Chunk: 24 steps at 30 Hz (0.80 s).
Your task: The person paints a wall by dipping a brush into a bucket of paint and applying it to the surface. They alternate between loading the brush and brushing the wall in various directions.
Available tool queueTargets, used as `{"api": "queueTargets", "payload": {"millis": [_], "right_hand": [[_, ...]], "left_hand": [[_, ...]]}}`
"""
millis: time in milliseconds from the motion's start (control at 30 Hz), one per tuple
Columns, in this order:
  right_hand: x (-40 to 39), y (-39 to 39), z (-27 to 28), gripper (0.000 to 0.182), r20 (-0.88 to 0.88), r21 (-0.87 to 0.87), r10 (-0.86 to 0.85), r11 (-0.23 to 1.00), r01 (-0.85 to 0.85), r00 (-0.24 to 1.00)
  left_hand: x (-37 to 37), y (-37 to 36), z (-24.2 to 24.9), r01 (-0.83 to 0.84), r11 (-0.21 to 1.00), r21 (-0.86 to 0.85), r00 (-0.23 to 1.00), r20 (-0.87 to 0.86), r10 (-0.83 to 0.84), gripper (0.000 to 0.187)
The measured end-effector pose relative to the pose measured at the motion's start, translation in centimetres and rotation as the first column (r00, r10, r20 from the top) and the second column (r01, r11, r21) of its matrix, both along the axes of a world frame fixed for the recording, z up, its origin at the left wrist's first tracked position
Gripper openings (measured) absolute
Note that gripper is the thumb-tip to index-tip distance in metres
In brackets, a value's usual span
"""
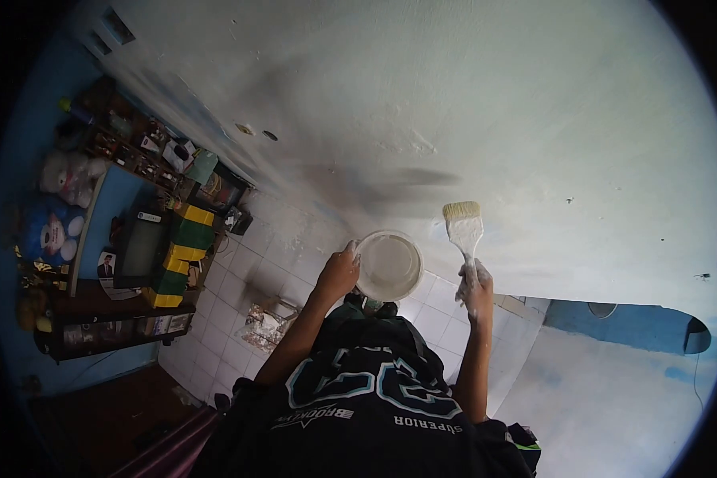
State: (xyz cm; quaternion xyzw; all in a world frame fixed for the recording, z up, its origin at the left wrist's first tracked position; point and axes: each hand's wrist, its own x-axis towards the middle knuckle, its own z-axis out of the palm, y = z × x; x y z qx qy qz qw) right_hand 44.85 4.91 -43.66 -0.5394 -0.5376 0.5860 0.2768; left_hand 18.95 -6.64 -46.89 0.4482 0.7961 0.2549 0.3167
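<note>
My left hand (339, 271) grips the rim of a round, pale tub (389, 266) at its left side. Inside the tub is whitish paint or a similar coating. My right hand (475, 291) is closed around the handle of a wide paintbrush (464, 228), held upright with its pale bristles up. White smears cover the brush and parts of both hands. The bristles overlap the wall (534, 143) in this view; the wall is whitish, with darker grey patches left of the brush.
To the left stands a cabinet (119, 331) with a television (139, 247), a green and yellow box (182, 255) and stuffed toys (52, 227). A paint-spattered object (268, 325) lies on the white tile floor (225, 319). A blue-and-white wall (597, 374) is at the right.
</note>
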Motion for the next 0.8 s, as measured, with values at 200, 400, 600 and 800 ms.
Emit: {"api": "queueTargets", "payload": {"millis": [200,400,600,800], "right_hand": [[1.2,-2.3,5.5,0.038,0.305,0.126,0.159,0.971,-0.205,0.939],[0.4,-3.5,9.8,0.027,0.533,0.275,0.199,0.878,-0.391,0.823],[-0.2,-3.3,10.4,0.024,0.650,0.211,0.288,0.821,-0.530,0.704],[-0.3,-2.8,9.8,0.024,0.697,0.225,0.296,0.775,-0.591,0.653]], "left_hand": [[-0.2,0.1,-0.5,-0.007,1.000,-0.009,1.000,0.013,0.007,0.037],[0.5,0.4,-1.6,0.002,1.000,0.026,1.000,0.027,-0.002,0.037],[1.4,0.3,-1.0,0.000,1.000,0.001,1.000,0.025,0.000,0.040],[1.8,0.5,-1.1,-0.016,1.000,0.011,0.999,0.041,0.015,0.041]]}}
